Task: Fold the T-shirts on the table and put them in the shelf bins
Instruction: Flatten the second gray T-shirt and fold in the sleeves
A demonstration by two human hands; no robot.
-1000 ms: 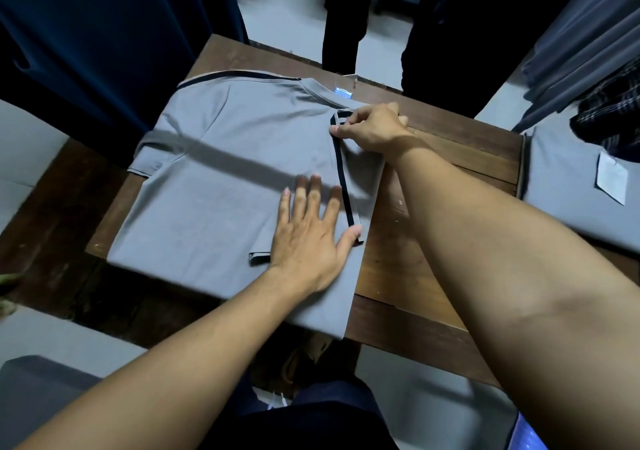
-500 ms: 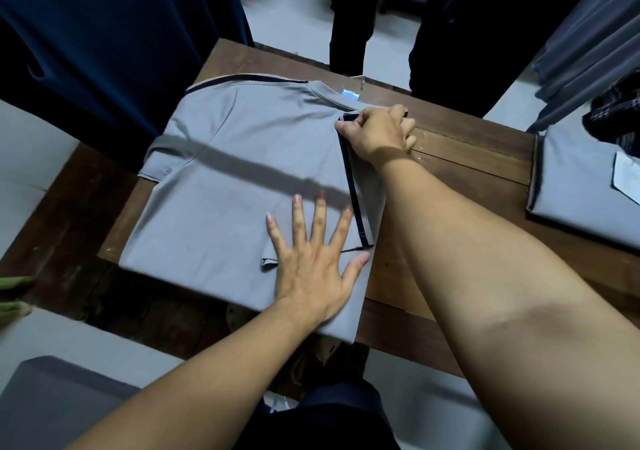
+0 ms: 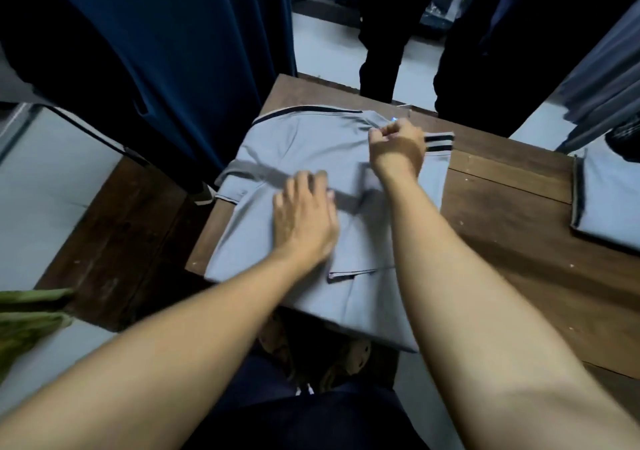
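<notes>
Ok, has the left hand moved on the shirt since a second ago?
Yes. The left hand has slid left across the grey T-shirt, toward the wooden table's left edge and away from the right one.

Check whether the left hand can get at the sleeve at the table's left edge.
Probably yes. The left hand rests on the grey T-shirt right beside that sleeve, nothing between them; the right hand pinches fabric up near the collar, out of the way.

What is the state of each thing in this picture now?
T-shirt: on the table, partly folded, hem over the near edge.
Left hand: flat on the T-shirt.
Right hand: pinches the T-shirt near its collar.
Second shirt: folded, lying at the right.
</notes>
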